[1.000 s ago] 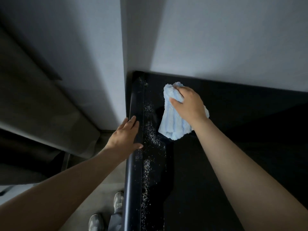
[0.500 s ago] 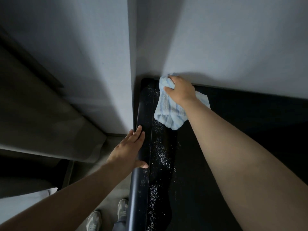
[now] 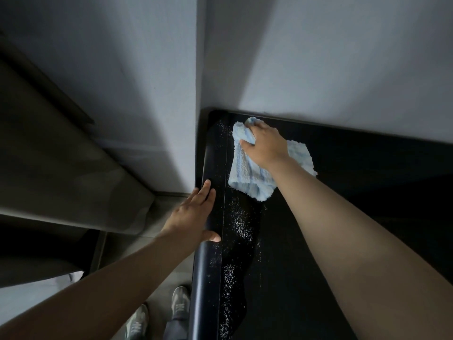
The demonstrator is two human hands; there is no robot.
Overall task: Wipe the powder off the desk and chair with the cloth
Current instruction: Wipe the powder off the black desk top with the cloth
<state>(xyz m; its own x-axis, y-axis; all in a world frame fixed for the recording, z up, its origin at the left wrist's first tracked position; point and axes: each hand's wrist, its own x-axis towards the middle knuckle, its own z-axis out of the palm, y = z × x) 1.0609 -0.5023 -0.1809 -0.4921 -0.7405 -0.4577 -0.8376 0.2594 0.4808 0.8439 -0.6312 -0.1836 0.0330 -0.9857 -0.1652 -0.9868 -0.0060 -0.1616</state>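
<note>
At the desk (image 3: 343,217) corner, right hand (image 3: 266,146) pressing cloth (image 3: 247,177), left hand (image 3: 193,214) flat.

Pale blue cloth (image 3: 250,175), white powder (image 3: 241,225) specks, glossy black desk (image 3: 343,217).

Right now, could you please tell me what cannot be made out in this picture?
- Head view: the desk under the cloth, so powder there is unknown.
- Right hand fingers, partly buried in cloth folds.
- The chair: not in view.
- Desk's near and right ends: cut off by the frame.
</note>
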